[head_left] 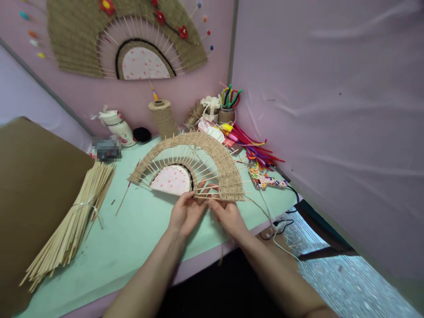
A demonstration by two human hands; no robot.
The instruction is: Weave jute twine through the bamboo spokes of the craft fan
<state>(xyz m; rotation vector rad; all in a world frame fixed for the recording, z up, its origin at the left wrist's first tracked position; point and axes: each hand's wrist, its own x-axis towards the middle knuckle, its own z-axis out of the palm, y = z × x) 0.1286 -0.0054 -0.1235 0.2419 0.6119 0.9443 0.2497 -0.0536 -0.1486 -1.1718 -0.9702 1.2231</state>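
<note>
A half-round woven fan (230, 176) of thin sticks and tan twine is held up over the table, its flat edge toward me. At its centre is a pale half-disc (172, 180) with small pink marks and a black braided border. My left hand (188, 211) grips the lower edge beside this half-disc, fingers partly behind the sticks. Close by on the right, my right hand (228, 215) pinches the bottom sticks near the woven band. A loose twine strand (260, 205) trails from the fan's right corner.
A bundle of sticks (71, 225) lies left beside a brown board (36, 190). Behind stand a white bottle (119, 126) and a twine cone (164, 119). To the right are colourful pipe cleaners (256, 148) and a patterned glue gun (266, 180) with its cord. A larger fan (73, 39) hangs on the wall.
</note>
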